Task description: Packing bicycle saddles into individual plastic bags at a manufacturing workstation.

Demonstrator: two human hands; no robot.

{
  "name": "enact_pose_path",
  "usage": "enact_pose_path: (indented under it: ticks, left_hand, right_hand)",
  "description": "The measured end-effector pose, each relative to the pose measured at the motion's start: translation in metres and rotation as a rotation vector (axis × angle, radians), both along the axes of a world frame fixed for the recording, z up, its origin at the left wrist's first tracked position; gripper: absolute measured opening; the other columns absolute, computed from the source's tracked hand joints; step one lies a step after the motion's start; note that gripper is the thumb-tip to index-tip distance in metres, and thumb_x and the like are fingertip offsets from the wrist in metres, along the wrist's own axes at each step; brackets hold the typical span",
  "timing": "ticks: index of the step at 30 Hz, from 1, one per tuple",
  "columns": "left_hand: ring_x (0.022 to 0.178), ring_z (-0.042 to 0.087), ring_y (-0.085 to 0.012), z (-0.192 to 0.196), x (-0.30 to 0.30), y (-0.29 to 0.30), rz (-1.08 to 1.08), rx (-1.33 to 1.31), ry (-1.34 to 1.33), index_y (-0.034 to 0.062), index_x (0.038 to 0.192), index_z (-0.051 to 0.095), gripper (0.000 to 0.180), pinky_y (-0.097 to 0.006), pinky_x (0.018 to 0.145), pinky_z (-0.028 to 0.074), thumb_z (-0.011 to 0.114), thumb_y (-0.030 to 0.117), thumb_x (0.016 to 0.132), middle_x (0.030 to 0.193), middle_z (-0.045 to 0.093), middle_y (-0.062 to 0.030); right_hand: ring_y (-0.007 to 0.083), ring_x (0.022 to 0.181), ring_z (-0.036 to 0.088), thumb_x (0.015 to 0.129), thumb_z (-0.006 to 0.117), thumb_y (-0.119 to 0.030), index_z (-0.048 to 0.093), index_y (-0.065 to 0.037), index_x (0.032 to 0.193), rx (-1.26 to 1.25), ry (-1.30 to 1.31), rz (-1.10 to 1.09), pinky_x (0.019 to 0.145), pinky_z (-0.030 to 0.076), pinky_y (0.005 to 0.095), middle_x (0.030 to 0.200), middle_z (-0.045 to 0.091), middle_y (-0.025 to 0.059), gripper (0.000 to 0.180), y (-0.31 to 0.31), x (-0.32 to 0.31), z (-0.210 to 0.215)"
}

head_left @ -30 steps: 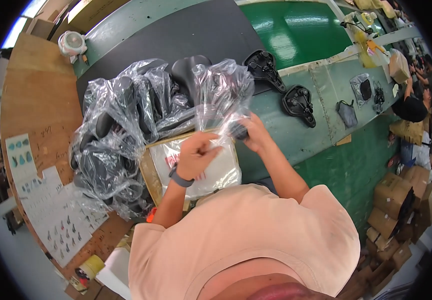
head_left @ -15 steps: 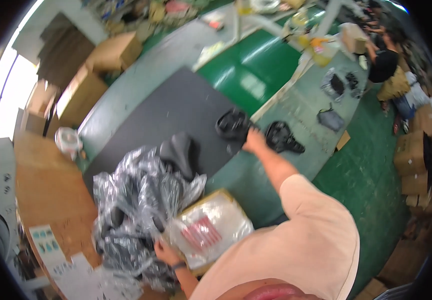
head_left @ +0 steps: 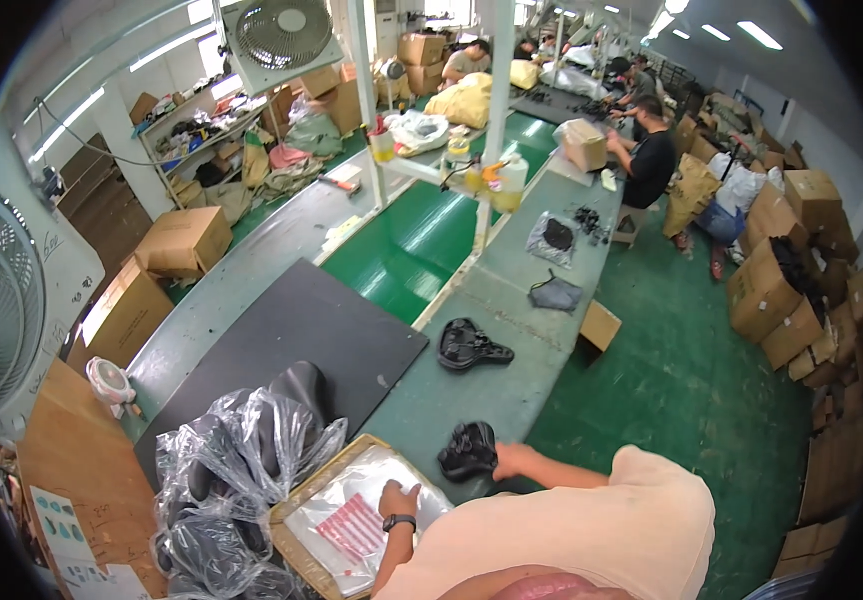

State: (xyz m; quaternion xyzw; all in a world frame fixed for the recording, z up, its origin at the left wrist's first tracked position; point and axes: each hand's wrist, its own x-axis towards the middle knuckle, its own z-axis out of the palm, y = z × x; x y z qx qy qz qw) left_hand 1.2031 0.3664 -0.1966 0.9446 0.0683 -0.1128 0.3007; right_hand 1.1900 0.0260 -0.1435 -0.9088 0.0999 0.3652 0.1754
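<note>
While the left hand (head_left: 398, 497) rests flat on the clear bags (head_left: 357, 520), the right hand's (head_left: 508, 459) grip closes on a black saddle (head_left: 468, 449).

fan (head_left: 280, 35), cardboard boxes (head_left: 780, 290), black mat (head_left: 302, 340)

Peach short-sleeved shirt (head_left: 592, 540), dark wristwatch (head_left: 399, 522) (left wrist), bare forearms

Your right hand (head_left: 515, 460) shows only partly behind the black bike saddle (head_left: 468, 450) near the counter's front edge, so its grip is unclear. The saddles inside the plastic bags (head_left: 222, 480) blur together, and the lower edge crops them.
</note>
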Motion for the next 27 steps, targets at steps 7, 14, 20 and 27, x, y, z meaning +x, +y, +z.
enact_pose_path:
  ticks: [7,14,20,27]
  left_hand:
    - [0.091,0.075,-0.0402,-0.040,-0.001,-0.001,0.197,0.043,0.008,0.0045,0.095,0.075,0.027,-0.050,0.081,0.058,0.071,0.030,0.102,0.094,0.078,-0.0181]
    - [0.080,0.077,-0.0288,-0.053,-0.033,0.040,0.324,-0.459,-0.101,-0.0058,0.103,0.072,0.026,-0.041,0.065,0.061,0.052,0.010,0.106,0.088,0.075,-0.0185]
    - [0.068,0.071,-0.0179,0.057,-0.081,0.052,0.547,-1.008,-0.073,0.0013,0.098,0.066,0.020,-0.029,0.054,0.056,0.060,0.017,0.108,0.083,0.069,-0.0056]
    - [0.070,0.064,-0.0092,0.152,-0.137,0.037,0.072,-0.663,-0.173,-0.0015,0.102,0.082,0.026,-0.028,0.062,0.050,0.068,0.020,0.108,0.083,0.076,-0.0048]
  right_hand:
    - [0.0375,0.108,0.078,0.074,0.087,-0.055,0.072,0.002,0.132,0.111,-0.093,-0.319,0.093,0.063,0.0462,0.119,0.078,0.0242,0.082,-0.002,-0.129,0.017]
    - [0.0219,0.100,0.076,0.102,0.079,-0.023,0.068,-0.006,0.134,1.565,0.311,-1.014,0.085,0.065,0.0343,0.113,0.076,0.0129,0.038,-0.017,-0.175,0.054]
    - [0.0243,0.090,0.074,0.099,0.080,-0.013,0.059,-0.003,0.131,1.629,0.222,-0.791,0.078,0.067,0.0394,0.110,0.072,0.0134,0.040,0.050,-0.109,0.057]
    - [0.0370,0.122,0.074,0.099,0.076,-0.003,0.040,-0.006,0.152,1.742,0.629,-0.388,0.096,0.068,0.0435,0.138,0.063,0.0212,0.064,0.129,-0.072,0.137]
